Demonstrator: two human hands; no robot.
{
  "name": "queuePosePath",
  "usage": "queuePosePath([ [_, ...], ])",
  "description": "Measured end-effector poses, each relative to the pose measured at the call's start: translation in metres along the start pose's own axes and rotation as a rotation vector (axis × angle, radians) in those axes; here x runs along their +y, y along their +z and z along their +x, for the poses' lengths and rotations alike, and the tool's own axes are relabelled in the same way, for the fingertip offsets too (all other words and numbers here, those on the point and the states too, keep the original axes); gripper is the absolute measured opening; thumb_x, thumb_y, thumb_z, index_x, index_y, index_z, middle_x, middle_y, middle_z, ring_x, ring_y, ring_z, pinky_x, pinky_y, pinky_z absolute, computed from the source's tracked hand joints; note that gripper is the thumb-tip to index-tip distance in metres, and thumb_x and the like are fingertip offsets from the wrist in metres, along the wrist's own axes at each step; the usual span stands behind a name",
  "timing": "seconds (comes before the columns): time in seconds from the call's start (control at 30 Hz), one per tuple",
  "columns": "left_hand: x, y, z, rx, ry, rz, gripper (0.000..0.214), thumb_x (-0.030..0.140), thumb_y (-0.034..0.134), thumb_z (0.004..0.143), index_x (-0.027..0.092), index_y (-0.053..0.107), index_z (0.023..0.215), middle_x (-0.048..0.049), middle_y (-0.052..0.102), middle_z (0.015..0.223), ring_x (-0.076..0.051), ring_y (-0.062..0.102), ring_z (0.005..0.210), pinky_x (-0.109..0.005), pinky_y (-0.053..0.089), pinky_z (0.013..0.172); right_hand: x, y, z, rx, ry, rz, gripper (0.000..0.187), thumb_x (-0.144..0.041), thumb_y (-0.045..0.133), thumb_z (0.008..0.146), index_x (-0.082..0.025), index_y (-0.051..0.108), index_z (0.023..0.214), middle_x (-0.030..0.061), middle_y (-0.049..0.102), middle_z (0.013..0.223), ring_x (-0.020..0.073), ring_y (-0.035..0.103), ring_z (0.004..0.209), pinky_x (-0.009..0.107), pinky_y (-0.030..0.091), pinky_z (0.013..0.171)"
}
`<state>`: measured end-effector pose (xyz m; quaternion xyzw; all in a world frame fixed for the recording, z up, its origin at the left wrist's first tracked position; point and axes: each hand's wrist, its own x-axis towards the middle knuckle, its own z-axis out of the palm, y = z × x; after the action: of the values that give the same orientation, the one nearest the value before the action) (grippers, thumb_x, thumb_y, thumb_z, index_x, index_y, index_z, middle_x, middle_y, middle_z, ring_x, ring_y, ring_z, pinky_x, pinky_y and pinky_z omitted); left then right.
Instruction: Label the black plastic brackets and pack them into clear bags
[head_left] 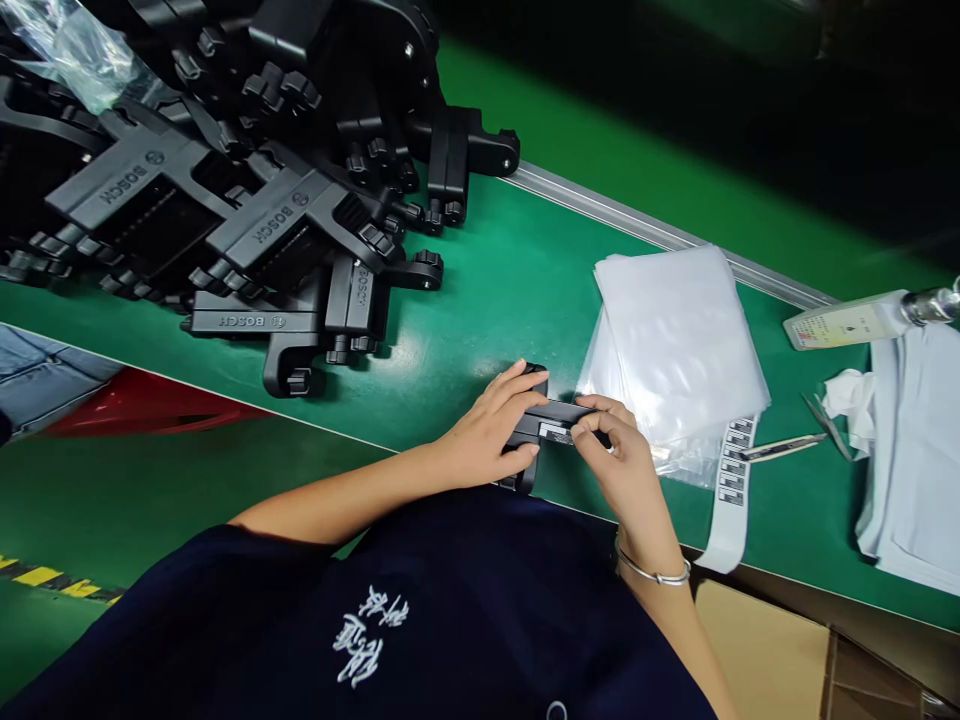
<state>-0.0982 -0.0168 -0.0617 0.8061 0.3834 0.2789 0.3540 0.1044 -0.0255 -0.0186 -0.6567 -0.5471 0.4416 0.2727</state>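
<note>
A black plastic clamp bracket (559, 410) lies at the table's near edge in front of me. My left hand (486, 430) grips its left part, fingers over the far side and thumb on the near side. A small black-and-white label (556, 433) lies along the bracket's face. At the label's right end, my right hand (621, 455) has thumb and index finger pinched on it. Both hands partly cover the bracket.
Similar black BOSCH brackets (255, 320) are piled on the left of the green table (487, 270). To the right are clear plastic bags (679, 330), a label strip (731, 500), tweezers (825, 425), a cutter knife (784, 447), white papers (919, 460) and a bottle (847, 322).
</note>
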Motion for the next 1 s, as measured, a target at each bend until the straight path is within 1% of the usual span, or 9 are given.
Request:
queuePosePath([
  [0.27, 0.0011, -0.0001, 0.0001, 0.001, 0.000, 0.005, 0.045, 0.023, 0.054, 0.087, 0.016, 0.039, 0.129, -0.0206, 0.037, 0.149, -0.036, 0.016, 0.148, -0.061, 0.029, 0.114, -0.0003, 0.0002, 0.0030, -0.019, 0.014, -0.008, 0.017, -0.035, 0.061, 0.078, -0.022, 0.061, 0.066, 0.0093, 0.062, 0.114, 0.0314, 0.051, 0.115, 0.049, 0.035, 0.098],
  [0.57, -0.0023, 0.0045, -0.0010, 0.044, 0.009, 0.003, 0.046, 0.024, 0.055, 0.086, 0.016, 0.040, 0.129, -0.0193, 0.037, 0.149, -0.036, 0.017, 0.148, -0.060, 0.029, 0.115, -0.0031, 0.0006, 0.0055, -0.020, 0.006, -0.035, 0.017, -0.033, 0.060, 0.078, -0.022, 0.060, 0.065, 0.0088, 0.063, 0.110, 0.0299, 0.052, 0.113, 0.049, 0.033, 0.099],
  [0.77, -0.0012, 0.0027, -0.0005, 0.014, -0.008, -0.005, 0.045, 0.024, 0.054, 0.087, 0.015, 0.040, 0.129, -0.0197, 0.037, 0.150, -0.035, 0.017, 0.148, -0.060, 0.028, 0.116, -0.0038, 0.0003, 0.0049, -0.020, 0.008, -0.057, 0.017, -0.033, 0.060, 0.078, -0.022, 0.059, 0.065, 0.0083, 0.062, 0.109, 0.0285, 0.053, 0.112, 0.047, 0.033, 0.099],
  [0.87, -0.0004, 0.0024, -0.0005, 0.018, -0.016, -0.001, 0.046, 0.024, 0.054, 0.086, 0.015, 0.041, 0.129, -0.0193, 0.037, 0.150, -0.035, 0.017, 0.148, -0.060, 0.027, 0.116, -0.0042, -0.0004, 0.0046, -0.022, 0.003, -0.079, 0.017, -0.033, 0.059, 0.079, -0.022, 0.059, 0.065, 0.0083, 0.062, 0.109, 0.0284, 0.053, 0.113, 0.047, 0.034, 0.098],
  [1.0, -0.0008, 0.0006, -0.0017, 0.015, -0.008, 0.058, 0.045, 0.027, 0.055, 0.087, 0.015, 0.045, 0.130, -0.0190, 0.039, 0.150, -0.034, 0.020, 0.148, -0.059, 0.028, 0.115, -0.0046, -0.0008, 0.0041, -0.026, -0.017, -0.117, 0.018, -0.032, 0.058, 0.080, -0.022, 0.058, 0.066, 0.0085, 0.062, 0.109, 0.0282, 0.053, 0.111, 0.046, 0.036, 0.096],
])
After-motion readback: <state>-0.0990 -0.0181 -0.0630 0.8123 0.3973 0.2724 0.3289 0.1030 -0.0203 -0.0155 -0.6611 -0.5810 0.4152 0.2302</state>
